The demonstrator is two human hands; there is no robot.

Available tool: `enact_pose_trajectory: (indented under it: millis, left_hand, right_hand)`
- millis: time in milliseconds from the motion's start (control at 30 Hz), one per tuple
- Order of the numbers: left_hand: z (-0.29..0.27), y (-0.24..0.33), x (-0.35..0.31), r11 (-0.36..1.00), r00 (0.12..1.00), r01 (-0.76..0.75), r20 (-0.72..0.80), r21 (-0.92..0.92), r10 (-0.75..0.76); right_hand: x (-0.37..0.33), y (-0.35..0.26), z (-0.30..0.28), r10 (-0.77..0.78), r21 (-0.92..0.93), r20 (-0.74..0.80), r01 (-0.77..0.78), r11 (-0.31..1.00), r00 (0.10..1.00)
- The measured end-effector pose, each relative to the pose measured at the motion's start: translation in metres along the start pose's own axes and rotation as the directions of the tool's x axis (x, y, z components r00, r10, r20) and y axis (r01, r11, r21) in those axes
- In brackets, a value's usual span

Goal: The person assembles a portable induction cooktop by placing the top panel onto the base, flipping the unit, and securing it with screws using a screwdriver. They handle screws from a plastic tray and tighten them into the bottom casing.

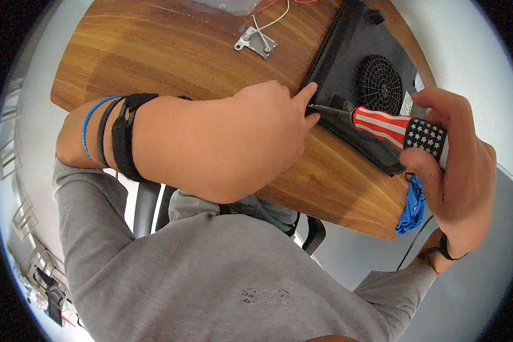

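My right hand [464, 142] grips a screwdriver [385, 126] by its thick handle, patterned in red and white stripes with white stars on black. The thin shaft points left, its tip at the near-left edge of a black flat appliance [347, 62] with a round fan grille. My left hand [276, 117] rests at that edge, with two fingertips spread apart on either side of the tip. Nothing shows between those fingers except the tip; the rest of the hand's underside is hidden. Any screw under the tip is too small to make out.
The appliance lies on a curved wooden table [211, 68]. Farther back is a small metal plate [256, 43] with white wires, near clear plastic [225, 4] and red wires. A blue cloth-like bundle [411, 208] hangs at the table's right edge, by a dark cable [414, 244].
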State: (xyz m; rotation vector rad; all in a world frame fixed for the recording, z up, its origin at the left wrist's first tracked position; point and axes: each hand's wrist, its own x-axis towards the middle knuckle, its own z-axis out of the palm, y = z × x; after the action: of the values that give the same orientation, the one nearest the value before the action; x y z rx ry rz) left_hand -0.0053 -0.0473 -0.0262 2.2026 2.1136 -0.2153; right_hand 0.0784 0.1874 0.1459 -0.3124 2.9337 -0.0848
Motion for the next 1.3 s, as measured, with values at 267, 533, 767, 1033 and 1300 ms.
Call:
enact_pose_trajectory:
  millis: [267,533,767,1033,1300]
  left_hand:
    - [0.005,0.001,0.006,1.000,1.000,-0.025,0.009,-0.014,0.025]
    - [0.009,-0.010,-0.002,0.998,0.998,-0.034,0.059,-0.052,0.037]
    - [0.015,-0.010,0.004,0.999,0.998,-0.034,0.056,-0.030,0.036]
    - [0.023,-0.009,0.014,1.000,1.000,0.002,-0.001,0.010,-0.002]
    - [0.028,-0.015,0.006,0.999,0.999,-0.033,-0.008,0.040,0.033]
  right_hand:
    - [0.000,0.019,0.002,-0.145,-0.136,0.011,0.145,0.980,0.989]
    - [0.014,0.031,-0.011,-0.222,0.079,0.085,0.216,0.973,0.971]
    - [0.016,0.035,0.001,-0.308,-0.043,0.036,0.310,0.950,0.951]
    - [0.023,0.027,0.020,-0.273,-0.011,-0.033,0.272,0.962,0.962]
    - [0.038,0.037,0.008,-0.212,0.025,0.034,0.211,0.977,0.977]
